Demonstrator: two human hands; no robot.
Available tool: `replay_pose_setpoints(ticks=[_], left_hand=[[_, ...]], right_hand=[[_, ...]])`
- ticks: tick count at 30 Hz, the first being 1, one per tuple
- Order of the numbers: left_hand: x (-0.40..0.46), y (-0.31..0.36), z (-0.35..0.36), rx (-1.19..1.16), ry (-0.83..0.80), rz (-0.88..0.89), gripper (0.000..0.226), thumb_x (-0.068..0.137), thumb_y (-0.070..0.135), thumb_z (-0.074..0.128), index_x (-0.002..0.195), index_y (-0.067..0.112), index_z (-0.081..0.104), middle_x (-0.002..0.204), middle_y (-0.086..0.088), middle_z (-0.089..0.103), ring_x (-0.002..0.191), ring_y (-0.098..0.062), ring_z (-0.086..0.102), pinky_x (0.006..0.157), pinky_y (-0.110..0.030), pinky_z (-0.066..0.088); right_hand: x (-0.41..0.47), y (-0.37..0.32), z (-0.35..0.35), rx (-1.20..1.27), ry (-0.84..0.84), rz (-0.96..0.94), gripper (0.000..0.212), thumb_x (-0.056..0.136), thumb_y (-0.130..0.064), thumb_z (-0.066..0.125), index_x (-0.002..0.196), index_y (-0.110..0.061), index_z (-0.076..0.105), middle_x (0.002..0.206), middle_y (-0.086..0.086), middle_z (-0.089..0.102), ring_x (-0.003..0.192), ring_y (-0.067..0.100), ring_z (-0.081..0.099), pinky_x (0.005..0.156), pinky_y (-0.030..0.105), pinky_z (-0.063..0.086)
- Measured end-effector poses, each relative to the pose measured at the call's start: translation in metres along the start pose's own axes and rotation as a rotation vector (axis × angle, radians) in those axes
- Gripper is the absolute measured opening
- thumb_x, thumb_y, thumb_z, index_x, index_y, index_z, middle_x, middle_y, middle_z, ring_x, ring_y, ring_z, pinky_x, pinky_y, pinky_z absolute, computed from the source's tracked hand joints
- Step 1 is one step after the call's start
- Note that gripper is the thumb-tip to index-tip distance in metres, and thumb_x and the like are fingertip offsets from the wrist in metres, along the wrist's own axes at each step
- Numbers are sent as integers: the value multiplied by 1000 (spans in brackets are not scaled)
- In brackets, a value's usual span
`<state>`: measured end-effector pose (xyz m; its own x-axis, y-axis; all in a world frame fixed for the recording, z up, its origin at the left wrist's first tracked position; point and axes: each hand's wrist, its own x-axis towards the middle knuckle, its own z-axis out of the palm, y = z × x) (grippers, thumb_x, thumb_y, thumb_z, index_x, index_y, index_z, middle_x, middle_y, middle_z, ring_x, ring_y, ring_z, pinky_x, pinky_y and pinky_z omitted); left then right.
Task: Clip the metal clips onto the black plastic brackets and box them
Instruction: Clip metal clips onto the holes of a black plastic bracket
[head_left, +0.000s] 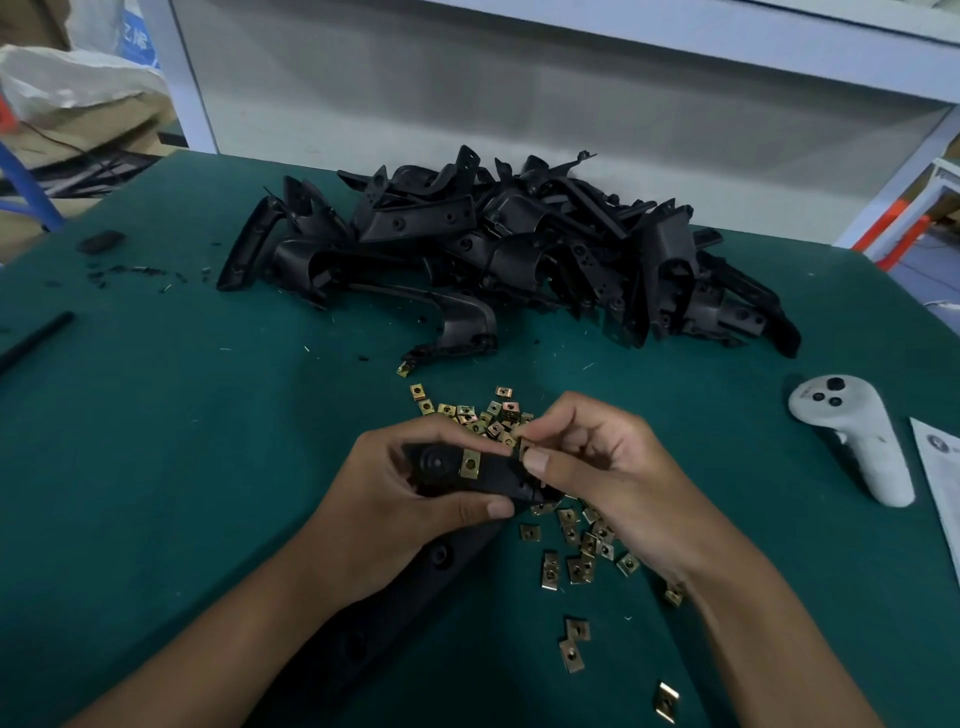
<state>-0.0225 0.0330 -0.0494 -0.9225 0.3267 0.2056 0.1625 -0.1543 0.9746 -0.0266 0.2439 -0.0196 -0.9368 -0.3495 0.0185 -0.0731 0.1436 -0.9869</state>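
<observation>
The left hand (415, 499) gripped a black plastic bracket (488, 475) bearing one fitted clip (470, 463) above the green table (182, 441). The right hand (597, 462) pinched a metal clip (525, 448) at the bracket's end, over the loose clips (582, 545). Print on the paper sheet (943, 467) was illegible.

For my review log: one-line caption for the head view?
Left hand holds a black bracket with one clip fitted; right hand pinches another clip.

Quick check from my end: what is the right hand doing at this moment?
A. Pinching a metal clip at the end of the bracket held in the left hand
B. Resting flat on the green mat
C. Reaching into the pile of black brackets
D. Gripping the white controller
A: the right hand pinches a metal clip against the end of the bracket that the left hand grips.
</observation>
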Motion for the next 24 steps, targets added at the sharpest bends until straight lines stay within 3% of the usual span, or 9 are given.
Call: replay_pose_setpoints(ticks=[4,9,19,24], left_hand=[[1,0,2,4,7,13,27,66,7,85,91,13,78,89,-1,79,83,-9,74,76,-15,55],[1,1,-1,67,9,35,29,67,9,86,94,16,79,90,1,79,83,-7,74,76,-14,54],[1,-2,1,22,46,91,28,71,13,85,96,22,78,95,1,79,89,-11,74,81,-18,55],[3,-5,-1,-28,104,111,24,75,18,87,96,25,78,96,-1,78,90,-12,74,81,-19,55]], right_hand=[[1,-1,0,15,10,-22,16,85,-19,70,85,-35,74,77,-18,69,75,-4,62,70,10,48],[1,1,-4,23,13,-5,5,85,-24,75,89,-26,76,82,-12,74,80,0,68,73,11,49],[-1,3,-2,16,21,-69,13,87,-23,72,98,-19,78,79,-15,71,77,-3,64,72,10,48],[-2,2,-1,-12,-43,-69,29,81,-22,84,108,-30,76,100,-5,75,93,9,71,79,19,55]])
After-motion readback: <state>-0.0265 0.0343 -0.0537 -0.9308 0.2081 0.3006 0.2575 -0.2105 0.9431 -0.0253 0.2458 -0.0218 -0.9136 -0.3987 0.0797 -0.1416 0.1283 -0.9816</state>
